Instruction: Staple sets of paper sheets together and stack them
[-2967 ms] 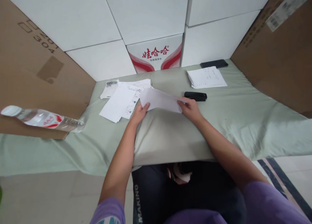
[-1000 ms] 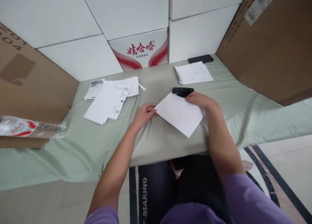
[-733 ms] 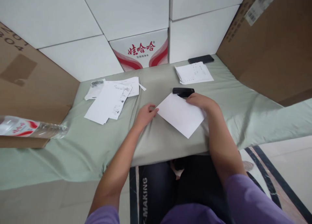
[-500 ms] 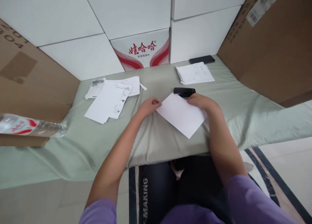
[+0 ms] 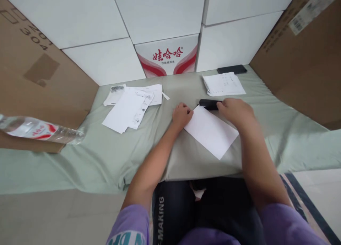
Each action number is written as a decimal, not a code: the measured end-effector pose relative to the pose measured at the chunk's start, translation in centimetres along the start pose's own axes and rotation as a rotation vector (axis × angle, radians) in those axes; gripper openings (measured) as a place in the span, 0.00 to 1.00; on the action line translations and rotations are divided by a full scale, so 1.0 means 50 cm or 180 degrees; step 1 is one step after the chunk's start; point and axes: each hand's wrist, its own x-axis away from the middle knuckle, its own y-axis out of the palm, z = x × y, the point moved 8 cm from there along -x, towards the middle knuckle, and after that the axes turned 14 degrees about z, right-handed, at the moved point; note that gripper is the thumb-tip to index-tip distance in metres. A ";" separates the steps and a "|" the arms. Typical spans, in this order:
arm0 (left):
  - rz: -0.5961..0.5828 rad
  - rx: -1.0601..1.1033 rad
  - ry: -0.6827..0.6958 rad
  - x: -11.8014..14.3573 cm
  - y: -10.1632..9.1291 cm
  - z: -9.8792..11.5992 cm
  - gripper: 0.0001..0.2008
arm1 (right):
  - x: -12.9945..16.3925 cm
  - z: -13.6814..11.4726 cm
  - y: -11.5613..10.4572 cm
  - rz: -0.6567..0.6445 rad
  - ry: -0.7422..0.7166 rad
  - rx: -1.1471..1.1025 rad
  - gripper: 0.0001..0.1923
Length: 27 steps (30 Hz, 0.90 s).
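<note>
A white sheet of paper (image 5: 213,133), perhaps with others under it, lies slanted on the cloth-covered table in front of me. My left hand (image 5: 182,116) is closed at its left corner, fingers curled over the edge. The sheet's far corner meets a black stapler (image 5: 209,104). My right hand (image 5: 236,111) grips the stapler's right end, which the fingers partly hide. Whether the paper sits between the stapler's jaws I cannot tell.
Loose papers (image 5: 125,108) lie at the left, and a stack of written sheets (image 5: 225,84) at the back right near a black phone (image 5: 232,69). White boxes (image 5: 170,10) wall the back. Cardboard boxes (image 5: 39,74) flank both sides. A water bottle (image 5: 39,129) is at the left.
My right hand has gone from the paper's right edge onto the stapler. The left hand has closed more over the paper's left corner. The whole view has shifted slightly.
</note>
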 end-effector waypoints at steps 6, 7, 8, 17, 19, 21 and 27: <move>0.0074 0.0001 0.0116 0.000 0.002 0.004 0.12 | -0.100 -0.114 0.042 0.0591 -0.0513 -0.0700 0.18; 0.0068 0.0001 0.0118 0.000 0.003 0.004 0.12 | -0.115 -0.121 0.066 0.0522 -0.0483 -0.0733 0.17; 0.0061 -0.0003 0.0119 0.001 0.003 0.004 0.12 | -0.126 -0.125 0.088 0.0453 -0.0455 -0.0745 0.17; 0.0054 0.0002 0.0114 0.005 0.002 0.011 0.11 | -0.153 -0.112 0.152 0.0158 -0.0162 -0.0785 0.15; 0.0065 0.0024 0.0106 0.005 0.001 0.012 0.11 | -0.156 -0.110 0.155 0.0127 -0.0103 -0.0759 0.15; 0.0087 0.0040 0.0104 0.005 0.001 0.012 0.11 | -0.159 -0.110 0.160 0.0109 -0.0063 -0.0712 0.16; 0.0052 0.0057 0.0100 0.003 0.007 0.008 0.12 | -0.154 -0.119 0.177 -0.0014 -0.0160 -0.0423 0.20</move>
